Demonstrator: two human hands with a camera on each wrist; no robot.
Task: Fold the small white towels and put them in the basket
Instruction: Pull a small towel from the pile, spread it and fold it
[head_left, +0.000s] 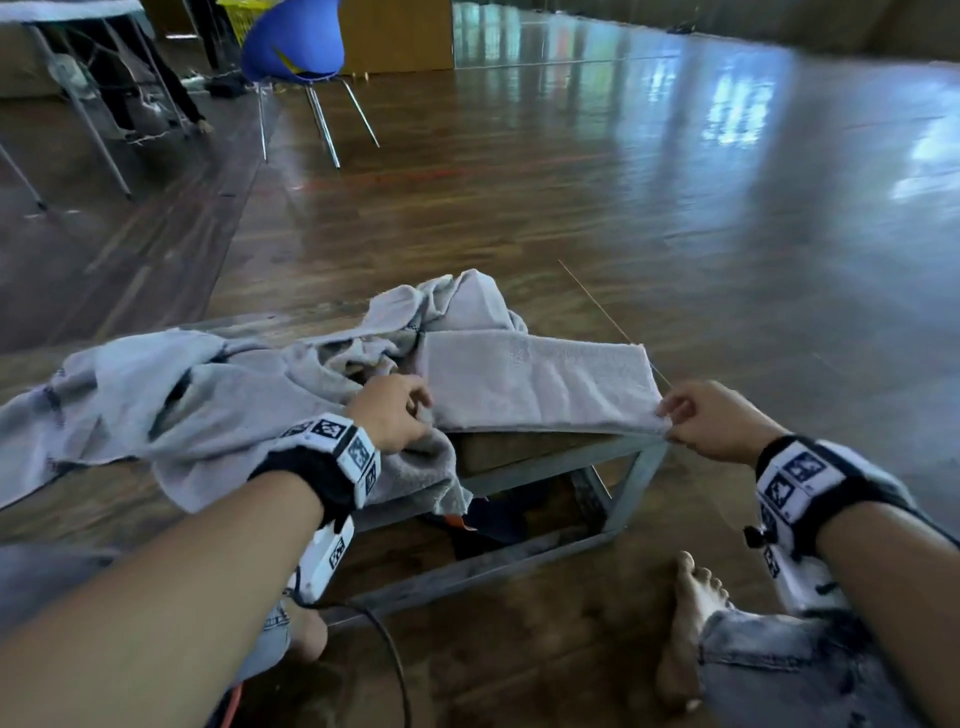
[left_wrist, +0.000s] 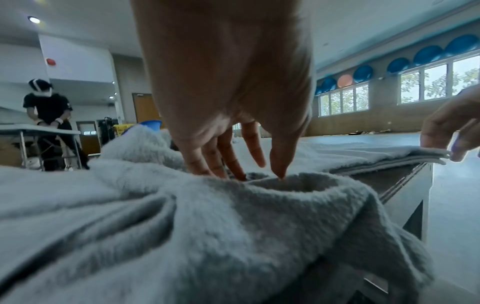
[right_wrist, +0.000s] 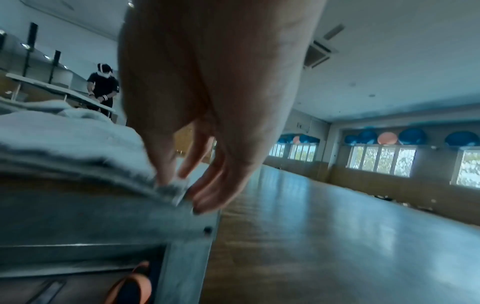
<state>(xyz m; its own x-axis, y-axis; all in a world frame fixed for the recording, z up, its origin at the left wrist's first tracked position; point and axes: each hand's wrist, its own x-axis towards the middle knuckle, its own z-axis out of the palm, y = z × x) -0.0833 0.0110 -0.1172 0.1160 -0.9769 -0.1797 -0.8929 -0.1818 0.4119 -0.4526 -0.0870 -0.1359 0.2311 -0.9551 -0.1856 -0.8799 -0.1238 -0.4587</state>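
Forearms, two, bare, each with a marker-tagged wristband; nearest the head camera.

Tabletop (head_left: 545, 457): low, wood on a grey metal frame, directly under both grips.

Heap of unfolded towels (head_left: 171, 400): large, crumpled, left of and beyond the left grip, one end hanging over the near edge. None of these appears folded; most of the task looks left to do.

Folded towel (head_left: 535, 379): one, doubled into a long strip, stretched flat between the two grips. Judged partway folded; further folds probably still needed.

Left hand (head_left: 389, 410): fingertips (left_wrist: 279, 170) pointing down onto cloth at the strip's left end. Grip state: cannot tell whether it pinches or only presses.

Right hand (head_left: 711, 415): thumb and fingers pinching the strip's near right corner at the tabletop's corner. Grip state: grasping the folded towel.

Basket: the task's basket cannot be picked out; nothing shows as stowed.
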